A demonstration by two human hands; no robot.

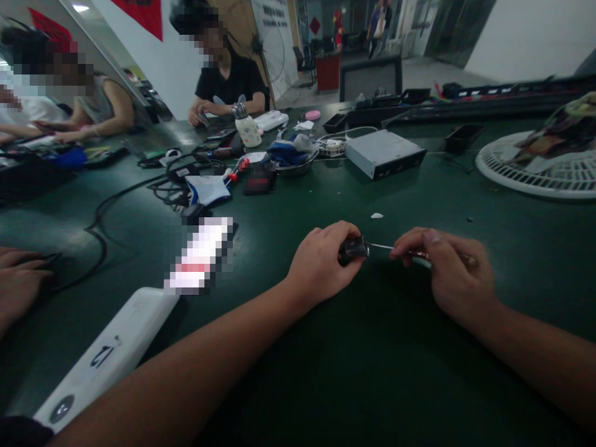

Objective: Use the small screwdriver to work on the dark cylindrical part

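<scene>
black cylinder (354,248) in left hand (326,261), near right (454,267).

white case (144,316): dark mark (101,357), possibly "12" | wall lettering (274,17): unreadable

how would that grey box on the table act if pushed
The grey box would probably feel stiff, given its flat faces and crisp edges. Lying low on its broad side, it would likely slide over the table rather than roll or tip.

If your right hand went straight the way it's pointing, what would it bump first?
Probably the small dark piece in the left hand: the thin tool in the right hand points at its end. Whether they touch, I can't tell.
</scene>
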